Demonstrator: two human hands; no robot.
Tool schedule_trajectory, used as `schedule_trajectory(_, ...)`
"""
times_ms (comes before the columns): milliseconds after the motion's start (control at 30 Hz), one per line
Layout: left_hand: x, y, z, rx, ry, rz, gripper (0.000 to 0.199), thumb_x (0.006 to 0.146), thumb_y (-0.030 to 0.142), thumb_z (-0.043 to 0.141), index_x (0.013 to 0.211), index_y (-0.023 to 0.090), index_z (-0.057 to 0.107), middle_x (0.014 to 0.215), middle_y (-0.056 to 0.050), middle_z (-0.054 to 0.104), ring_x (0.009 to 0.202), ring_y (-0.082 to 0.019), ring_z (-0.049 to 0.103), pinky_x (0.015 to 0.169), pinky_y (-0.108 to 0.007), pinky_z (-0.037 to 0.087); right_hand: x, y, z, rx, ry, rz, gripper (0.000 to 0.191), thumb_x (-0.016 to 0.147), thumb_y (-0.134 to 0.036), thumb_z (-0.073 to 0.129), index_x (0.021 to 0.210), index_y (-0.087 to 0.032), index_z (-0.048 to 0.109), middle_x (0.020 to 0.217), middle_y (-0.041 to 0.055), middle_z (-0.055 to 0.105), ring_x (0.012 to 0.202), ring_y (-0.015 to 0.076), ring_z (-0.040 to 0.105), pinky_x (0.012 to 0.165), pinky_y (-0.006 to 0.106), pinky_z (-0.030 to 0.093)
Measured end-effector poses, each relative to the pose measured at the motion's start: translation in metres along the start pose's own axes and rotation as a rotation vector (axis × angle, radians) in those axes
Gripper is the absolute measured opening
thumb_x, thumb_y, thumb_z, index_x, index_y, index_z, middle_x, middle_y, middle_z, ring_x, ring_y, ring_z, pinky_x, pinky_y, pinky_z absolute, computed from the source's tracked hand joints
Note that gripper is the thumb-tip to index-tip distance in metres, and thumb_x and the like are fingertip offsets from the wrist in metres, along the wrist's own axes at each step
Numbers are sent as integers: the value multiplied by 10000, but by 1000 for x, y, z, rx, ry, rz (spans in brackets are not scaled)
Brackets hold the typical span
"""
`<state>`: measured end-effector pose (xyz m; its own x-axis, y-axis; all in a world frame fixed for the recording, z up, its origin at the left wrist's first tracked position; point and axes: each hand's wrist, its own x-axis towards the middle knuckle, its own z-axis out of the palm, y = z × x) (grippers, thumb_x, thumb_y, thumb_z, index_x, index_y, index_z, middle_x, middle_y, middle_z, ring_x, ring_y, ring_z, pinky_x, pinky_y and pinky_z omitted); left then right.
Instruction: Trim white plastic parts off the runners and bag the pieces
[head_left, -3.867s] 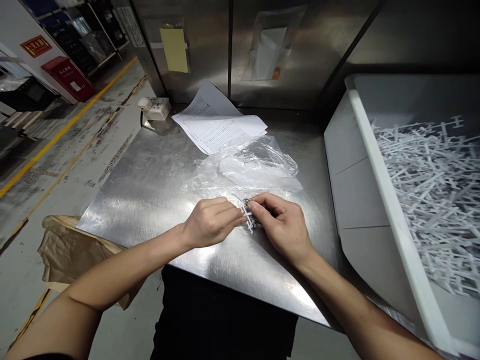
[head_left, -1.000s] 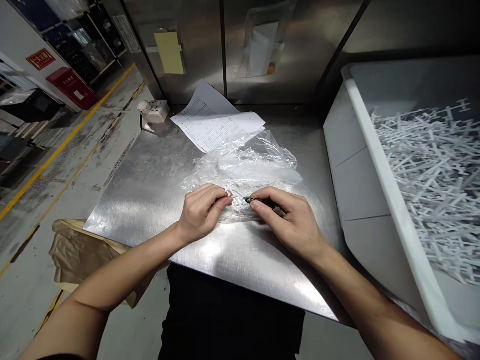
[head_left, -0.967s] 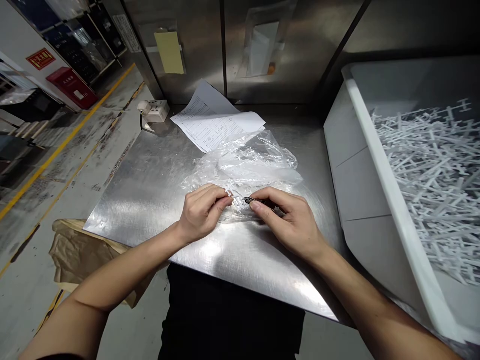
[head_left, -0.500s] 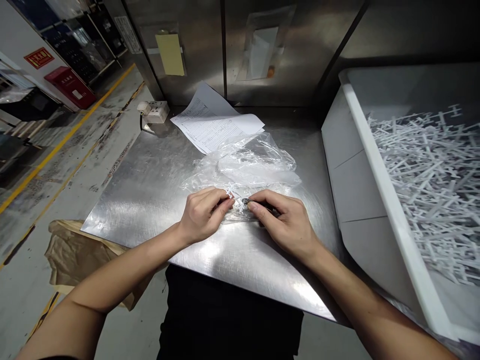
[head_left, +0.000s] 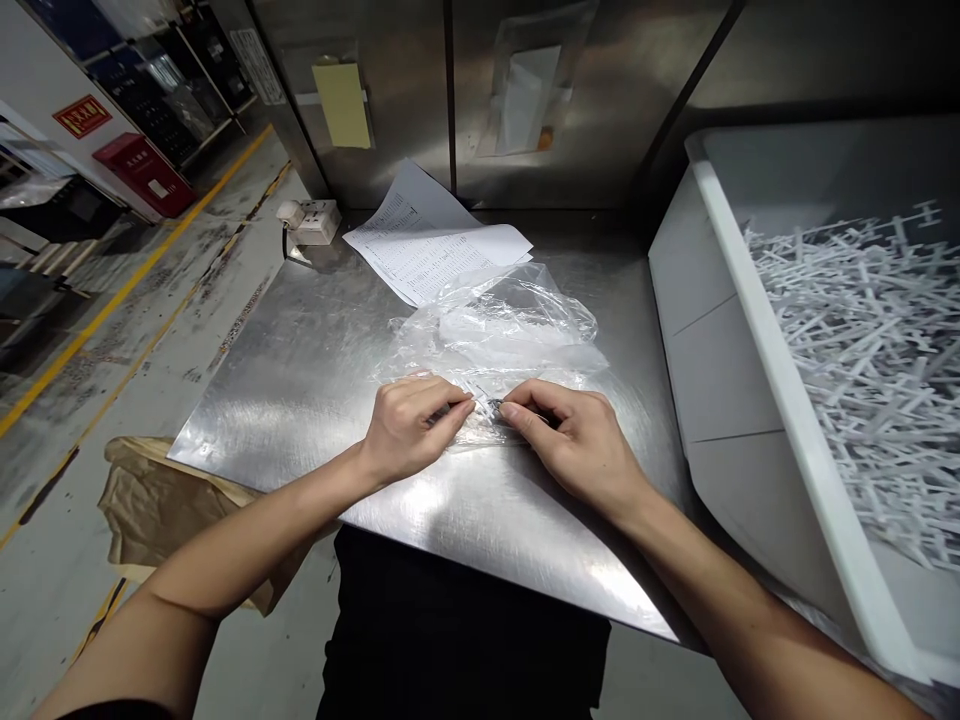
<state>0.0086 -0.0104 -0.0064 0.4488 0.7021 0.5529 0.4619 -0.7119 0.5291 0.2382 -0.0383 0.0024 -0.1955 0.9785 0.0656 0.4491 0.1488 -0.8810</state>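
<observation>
My left hand (head_left: 411, 428) is closed in a pinch at the table's middle, with a small white branched plastic piece (head_left: 484, 405) at its fingertips. Facing it, my right hand (head_left: 576, 438) is closed around a small dark tool, whose tip (head_left: 495, 404) meets the white piece. Most of the tool is hidden by the fingers, so its kind does not show. Under and behind both hands lies a crumpled clear plastic bag (head_left: 525, 335), with some small white bits near the fingertips.
A large grey-white bin (head_left: 784, 385) full of white branched plastic pieces (head_left: 877, 350) stands at the right. Printed sheets (head_left: 420, 245) and a socket block (head_left: 315, 222) lie at the back of the metal table (head_left: 277, 350). Brown paper (head_left: 161, 510) is below the left edge.
The white piece has turned and sits lower between my fingertips, less of it showing above the left hand. Both hands stay in nearly the same place.
</observation>
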Motion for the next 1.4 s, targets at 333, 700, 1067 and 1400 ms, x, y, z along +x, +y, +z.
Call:
schedule_trajectory(333,1,0,0,9,63,42,135,1036,197,704,911,161,739,768,-3,754,649,-107,641,695,-273,487,-6,-9,-2,-17,58,-252,138,1050,-281,670,932,-218,701,791,-21,693,684,139,600,658,298,438)
schedule_trajectory(700,-1,-2,1,33,61,66,164,1044,204,686,889,164,721,739,1,720,646,-110,615,689,-280,473,-6,-11,-2,-90,15,-301,139,1058,-265,652,940,-211,701,757,-14,676,640,139,576,638,304,432)
schedule_trajectory(1067,1,0,-1,48,52,80,197,1064,222,645,884,177,712,733,-1,719,637,-115,625,672,-281,477,-7,-12,-5,-84,-33,-208,193,1058,-348,618,930,-238,712,797,23,734,688,193,636,690,343,476)
schedule_trajectory(1400,-4,0,4,194,-13,115,184,998,174,657,825,178,720,679,8,691,613,-136,582,604,-298,429,-3,-8,-3,124,-110,67,296,1019,-433,664,832,-213,729,730,0,669,681,167,564,601,309,386)
